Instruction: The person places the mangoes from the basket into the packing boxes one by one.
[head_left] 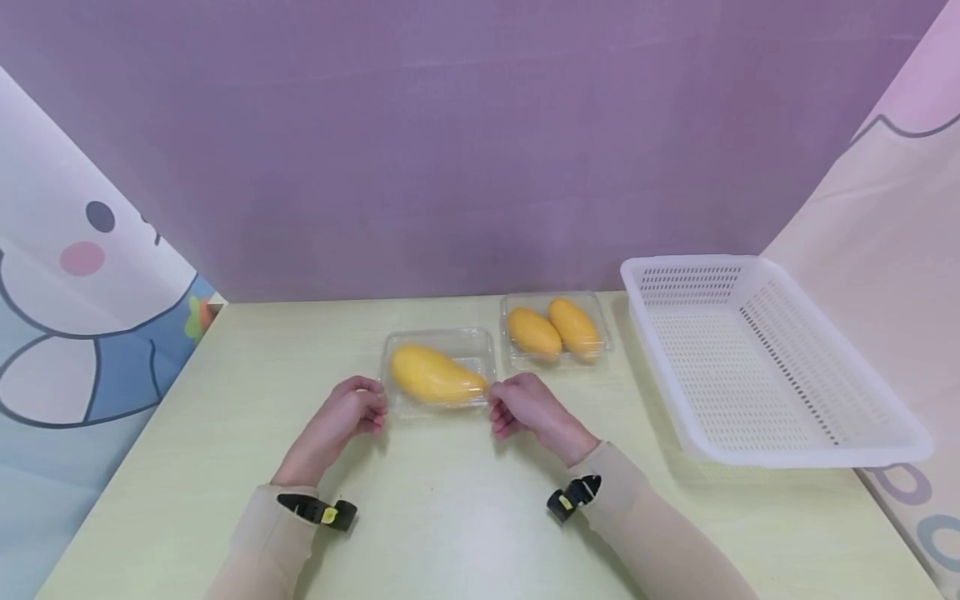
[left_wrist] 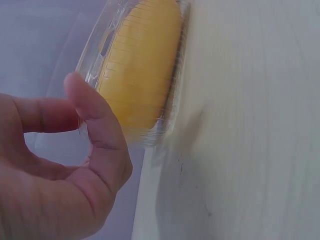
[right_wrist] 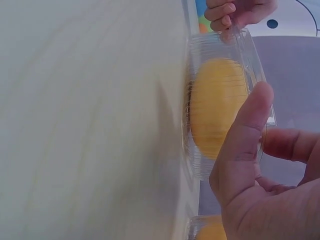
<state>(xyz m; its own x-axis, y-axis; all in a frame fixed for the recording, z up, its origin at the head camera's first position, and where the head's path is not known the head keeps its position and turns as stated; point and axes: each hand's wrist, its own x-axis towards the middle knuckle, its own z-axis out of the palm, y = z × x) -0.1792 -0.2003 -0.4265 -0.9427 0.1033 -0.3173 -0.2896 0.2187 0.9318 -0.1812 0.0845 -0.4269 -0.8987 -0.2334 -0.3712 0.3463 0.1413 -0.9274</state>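
Observation:
A clear plastic clamshell box lies on the table with one large yellow mango inside, and its lid looks closed over the fruit. My left hand pinches the box's rim at its left front corner between thumb and forefinger. At the opposite corner, the right front, my right hand pinches the rim the same way. The right wrist view shows the thumb on the near side of the rim, the forefinger behind it. Both hands' other fingers are curled below.
A second clear box holding two smaller mangoes stands just behind and right. Further right is a large white slotted basket with nothing in it. A purple cloth hangs behind the pale table.

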